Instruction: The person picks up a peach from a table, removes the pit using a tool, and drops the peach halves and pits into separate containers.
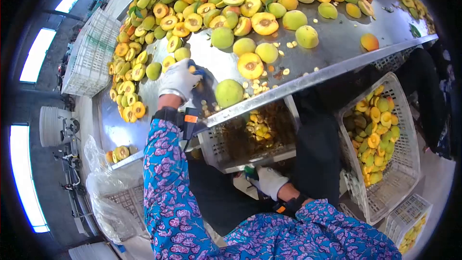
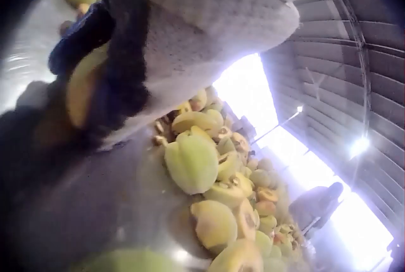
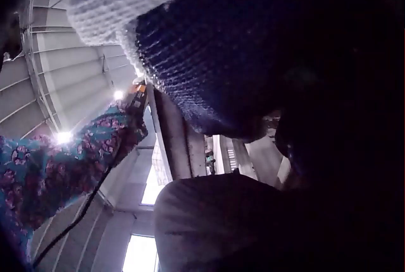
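My left hand [image 1: 180, 81], in a white glove with dark blue finger coating, is over the metal table among the fruit. Its fingers curl round a yellow-orange fruit piece [image 2: 87, 87] in the left wrist view. Just right of that hand lies a whole green fruit [image 1: 229, 93]. My gloved right hand [image 1: 270, 182] is low, below the table edge and close to my legs, beside a small green item [image 1: 250, 172]. Whether it grips that item cannot be told. In the right wrist view the dark blue glove [image 3: 202, 63] fills the top, its fingertips lost in shadow.
Halved and whole fruit [image 1: 207, 9] are heaped along the back of the metal table [image 1: 337, 58]. Pits lie near its front edge. A crate [image 1: 219, 147] with yellow pieces is below; another crate [image 1: 409, 178] of fruit stands at the right. White crates [image 1: 91, 55] are stacked at the left.
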`<act>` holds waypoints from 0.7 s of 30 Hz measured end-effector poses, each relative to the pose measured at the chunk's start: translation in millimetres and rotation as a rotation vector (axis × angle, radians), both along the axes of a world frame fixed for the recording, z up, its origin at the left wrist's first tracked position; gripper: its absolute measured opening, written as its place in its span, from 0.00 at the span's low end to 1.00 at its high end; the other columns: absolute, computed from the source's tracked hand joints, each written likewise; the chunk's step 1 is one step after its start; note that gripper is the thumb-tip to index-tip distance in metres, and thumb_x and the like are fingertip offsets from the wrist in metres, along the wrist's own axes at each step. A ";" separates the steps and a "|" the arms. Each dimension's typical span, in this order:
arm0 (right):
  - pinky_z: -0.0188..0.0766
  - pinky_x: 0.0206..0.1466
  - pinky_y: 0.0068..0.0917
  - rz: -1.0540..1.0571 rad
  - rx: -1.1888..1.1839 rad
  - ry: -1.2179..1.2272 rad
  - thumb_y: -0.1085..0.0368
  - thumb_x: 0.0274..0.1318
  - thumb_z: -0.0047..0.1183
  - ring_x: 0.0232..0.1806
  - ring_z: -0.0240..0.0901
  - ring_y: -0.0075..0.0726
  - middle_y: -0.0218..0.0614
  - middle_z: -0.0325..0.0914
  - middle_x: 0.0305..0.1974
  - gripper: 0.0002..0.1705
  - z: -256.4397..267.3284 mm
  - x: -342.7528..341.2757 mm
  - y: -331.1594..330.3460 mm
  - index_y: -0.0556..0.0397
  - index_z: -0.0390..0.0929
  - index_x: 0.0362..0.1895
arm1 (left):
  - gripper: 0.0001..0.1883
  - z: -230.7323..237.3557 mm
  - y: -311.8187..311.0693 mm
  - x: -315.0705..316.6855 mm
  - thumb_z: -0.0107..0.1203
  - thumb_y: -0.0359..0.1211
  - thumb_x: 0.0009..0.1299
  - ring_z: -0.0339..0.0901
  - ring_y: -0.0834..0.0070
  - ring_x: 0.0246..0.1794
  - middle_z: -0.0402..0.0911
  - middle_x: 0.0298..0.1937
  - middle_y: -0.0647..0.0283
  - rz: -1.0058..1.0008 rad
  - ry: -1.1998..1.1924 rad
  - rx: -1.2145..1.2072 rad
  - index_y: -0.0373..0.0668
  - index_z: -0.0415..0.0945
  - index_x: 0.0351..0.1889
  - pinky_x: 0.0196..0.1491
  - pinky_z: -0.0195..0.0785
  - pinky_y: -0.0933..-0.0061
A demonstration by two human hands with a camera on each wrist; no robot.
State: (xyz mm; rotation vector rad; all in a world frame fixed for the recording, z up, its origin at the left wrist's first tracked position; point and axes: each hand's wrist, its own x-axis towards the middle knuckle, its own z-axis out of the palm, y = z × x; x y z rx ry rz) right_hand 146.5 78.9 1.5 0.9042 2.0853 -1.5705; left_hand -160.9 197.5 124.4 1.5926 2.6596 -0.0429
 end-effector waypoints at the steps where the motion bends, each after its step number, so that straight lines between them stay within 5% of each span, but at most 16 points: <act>1: 0.69 0.44 0.45 -0.056 -0.040 0.010 0.53 0.52 0.50 0.41 0.72 0.57 0.55 0.75 0.39 0.22 -0.7 0.5 -0.2 0.59 0.72 0.42 | 0.27 -7.0 -12.4 -7.8 0.64 0.39 0.51 0.76 0.60 0.40 0.78 0.39 0.53 0.009 -0.024 0.133 0.38 0.72 0.48 0.43 0.69 0.67; 2: 0.68 0.44 0.47 -0.183 0.012 0.134 0.53 0.51 0.51 0.41 0.72 0.59 0.56 0.74 0.38 0.23 3.1 5.2 -2.5 0.61 0.70 0.41 | 0.23 -12.3 -29.1 -16.5 0.62 0.37 0.55 0.78 0.67 0.36 0.79 0.38 0.58 0.132 -0.556 0.342 0.38 0.72 0.47 0.37 0.71 0.72; 4: 0.67 0.44 0.48 -0.214 0.079 0.052 0.53 0.51 0.51 0.41 0.71 0.61 0.58 0.74 0.36 0.24 -9.0 8.7 -8.5 0.62 0.68 0.41 | 0.20 14.7 -66.6 12.2 0.58 0.36 0.60 0.78 0.72 0.34 0.78 0.37 0.61 0.318 -1.227 0.672 0.40 0.72 0.49 0.33 0.72 0.76; 7: 0.66 0.41 0.48 -0.249 0.129 0.228 0.53 0.52 0.51 0.40 0.70 0.62 0.58 0.73 0.35 0.22 -18.8 10.5 -10.3 0.60 0.68 0.40 | 0.25 26.4 -127.8 61.1 0.51 0.42 0.66 0.76 0.74 0.36 0.76 0.38 0.63 0.205 -1.602 0.943 0.42 0.63 0.58 0.35 0.72 0.79; 10: 0.66 0.41 0.44 -0.392 0.015 0.443 0.54 0.52 0.51 0.41 0.69 0.60 0.56 0.73 0.36 0.20 -7.8 8.5 -3.4 0.57 0.70 0.42 | 0.24 2.3 -174.2 119.6 0.47 0.46 0.68 0.75 0.70 0.40 0.76 0.36 0.63 0.395 -2.060 1.122 0.41 0.64 0.56 0.37 0.74 0.73; 12: 0.66 0.41 0.31 -0.514 -0.172 0.545 0.62 0.54 0.51 0.35 0.71 0.39 0.44 0.75 0.33 0.14 -8.5 7.0 -2.6 0.57 0.71 0.41 | 0.19 -29.5 -195.1 147.7 0.45 0.45 0.69 0.75 0.67 0.40 0.77 0.40 0.60 0.576 -2.421 1.197 0.40 0.71 0.47 0.43 0.73 0.65; 14: 0.65 0.39 0.27 -0.553 -0.248 0.506 0.63 0.54 0.51 0.33 0.68 0.28 0.37 0.74 0.31 0.13 -5.2 9.9 -1.9 0.57 0.70 0.41 | 0.19 -62.2 -202.1 165.1 0.45 0.46 0.69 0.74 0.62 0.45 0.77 0.42 0.59 0.865 -2.408 1.296 0.40 0.73 0.44 0.49 0.69 0.58; 16: 0.65 0.36 0.25 -0.654 -0.408 0.439 0.61 0.55 0.52 0.30 0.64 0.23 0.33 0.72 0.28 0.13 15.1 11.1 -4.9 0.56 0.70 0.40 | 0.22 -84.2 -200.7 171.5 0.41 0.48 0.69 0.71 0.58 0.49 0.76 0.45 0.55 0.880 -2.425 1.327 0.37 0.72 0.44 0.56 0.63 0.53; 18: 0.65 0.34 0.26 -0.588 -0.308 0.443 0.60 0.54 0.52 0.28 0.65 0.25 0.35 0.72 0.26 0.13 24.7 9.5 -6.8 0.56 0.70 0.39 | 0.23 -105.1 -200.9 171.0 0.38 0.48 0.70 0.71 0.58 0.49 0.76 0.45 0.54 0.743 -2.345 1.308 0.37 0.71 0.46 0.56 0.63 0.53; 21: 0.66 0.35 0.36 -0.396 -0.059 0.452 0.57 0.52 0.53 0.30 0.72 0.48 0.48 0.74 0.28 0.16 18.9 3.6 -13.3 0.57 0.70 0.35 | 0.23 -123.5 -201.6 167.7 0.39 0.48 0.70 0.70 0.59 0.51 0.74 0.49 0.55 0.571 -2.227 1.270 0.39 0.69 0.50 0.58 0.60 0.52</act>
